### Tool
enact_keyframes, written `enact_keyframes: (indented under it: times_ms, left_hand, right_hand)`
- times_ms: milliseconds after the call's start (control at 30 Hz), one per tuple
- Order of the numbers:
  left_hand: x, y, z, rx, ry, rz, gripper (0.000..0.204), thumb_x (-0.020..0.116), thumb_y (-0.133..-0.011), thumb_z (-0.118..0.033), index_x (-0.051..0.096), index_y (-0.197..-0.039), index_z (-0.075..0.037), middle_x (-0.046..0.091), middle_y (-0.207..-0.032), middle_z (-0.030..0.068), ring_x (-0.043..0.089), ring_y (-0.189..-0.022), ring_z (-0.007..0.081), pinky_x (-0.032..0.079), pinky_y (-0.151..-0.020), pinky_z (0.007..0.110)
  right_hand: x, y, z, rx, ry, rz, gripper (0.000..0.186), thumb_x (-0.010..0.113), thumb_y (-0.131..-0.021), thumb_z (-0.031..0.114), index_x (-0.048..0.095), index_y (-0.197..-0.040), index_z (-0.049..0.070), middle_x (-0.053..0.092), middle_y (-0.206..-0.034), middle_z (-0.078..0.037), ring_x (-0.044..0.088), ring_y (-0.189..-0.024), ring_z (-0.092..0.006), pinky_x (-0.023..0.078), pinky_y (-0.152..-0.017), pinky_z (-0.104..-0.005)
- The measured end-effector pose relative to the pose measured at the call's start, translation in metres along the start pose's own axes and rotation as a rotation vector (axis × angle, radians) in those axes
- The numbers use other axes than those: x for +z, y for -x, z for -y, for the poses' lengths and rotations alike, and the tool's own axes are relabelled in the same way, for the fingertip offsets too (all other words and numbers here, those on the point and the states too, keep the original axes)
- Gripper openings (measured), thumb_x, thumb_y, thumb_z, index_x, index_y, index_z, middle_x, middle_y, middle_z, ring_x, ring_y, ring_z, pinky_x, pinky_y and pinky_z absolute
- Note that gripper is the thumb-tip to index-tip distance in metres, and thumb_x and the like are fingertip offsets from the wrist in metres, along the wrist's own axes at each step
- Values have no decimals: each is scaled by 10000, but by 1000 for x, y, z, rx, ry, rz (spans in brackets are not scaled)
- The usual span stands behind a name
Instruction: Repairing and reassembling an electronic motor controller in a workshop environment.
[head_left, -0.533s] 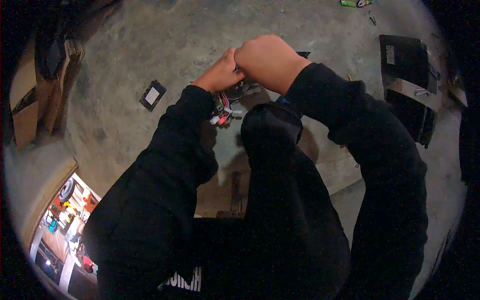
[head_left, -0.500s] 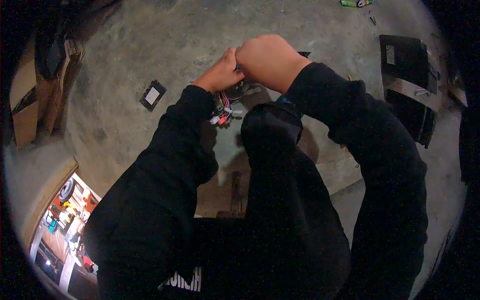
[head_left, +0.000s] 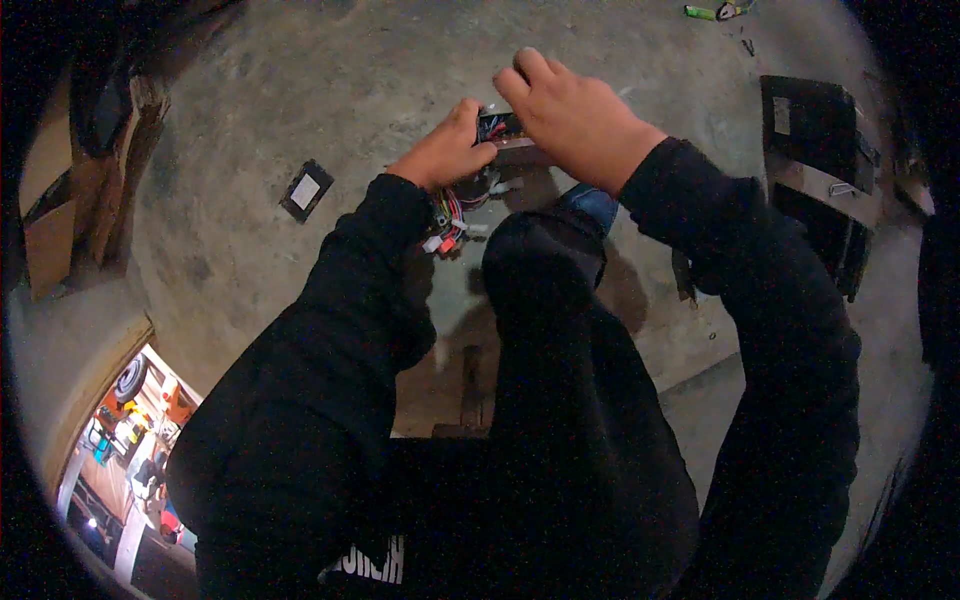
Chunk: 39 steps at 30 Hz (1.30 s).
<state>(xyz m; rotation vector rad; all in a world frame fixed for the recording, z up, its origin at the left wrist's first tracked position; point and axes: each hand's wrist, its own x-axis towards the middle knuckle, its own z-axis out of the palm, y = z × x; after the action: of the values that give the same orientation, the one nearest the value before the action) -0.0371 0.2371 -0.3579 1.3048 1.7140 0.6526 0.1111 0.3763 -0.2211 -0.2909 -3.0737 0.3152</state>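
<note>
My left hand (head_left: 448,148) is closed around the left end of a small dark open-sided box (head_left: 500,126) with coloured wires inside. A bundle of coloured wires (head_left: 447,222), ending in white and red connectors, hangs or lies just below that hand. My right hand (head_left: 582,118) is at the box's right end with its fingers curled and raised. Whatever those fingers grip, if anything, is hidden behind the hand. On the concrete floor to the left lies a flat black rectangular plate (head_left: 306,190) with a white label.
Cardboard pieces (head_left: 52,250) lean at the far left. Dark panels (head_left: 815,128) lie at the right. A green cylinder (head_left: 699,13) and a tool like pliers (head_left: 733,10) rest at the top right. My blue shoe (head_left: 597,208) is below my right hand. A bright cluttered doorway (head_left: 135,440) opens lower left.
My right hand has moved right and slightly away from my left hand, its fingers lifting. The box between the hands now shows. My left hand has hardly moved.
</note>
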Motion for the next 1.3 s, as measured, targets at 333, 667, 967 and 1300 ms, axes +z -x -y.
enact_keyframes:
  times_ms: [333, 667, 967, 1300]
  left_hand:
    - [14, -7, 33, 124, 12, -12, 555, 655, -826, -224, 375, -1225, 42, 514, -1205, 310, 522, -1178, 425, 416, -995, 416]
    - [21, -8, 47, 144, -3, -20, 540, 651, -830, -196, 381, -1234, 40, 514, -1214, 301, 517, -1183, 429, 414, -999, 413]
    - [15, -9, 33, 165, 35, -40, 549, 672, -828, -206, 387, -1218, 55, 522, -1196, 304, 526, -1181, 415, 414, -1001, 418]
    - [5, -4, 10, 49, 2, 14, 514, 657, -822, -212, 384, -1177, 40, 529, -1170, 319, 542, -1152, 416, 430, -970, 427]
  right_hand:
    - [-16, -21, 1, -241, 14, 294, 176, 644, -773, 84, 648, -948, 65, 662, -921, -89, 675, -901, -290, 561, -724, -392]
    - [-14, -24, 15, -84, -81, 259, 75, 674, -733, 138, 693, -753, 68, 689, -788, -137, 693, -781, -339, 561, -661, -419]
    - [2, -16, 18, 111, -30, 208, 222, 684, -740, 149, 653, -939, 55, 666, -890, -134, 684, -841, -330, 564, -677, -423]
    - [-5, -9, -11, -284, -75, 146, 258, 652, -749, 74, 610, -1002, 41, 600, -974, -110, 660, -897, -320, 559, -716, -407]
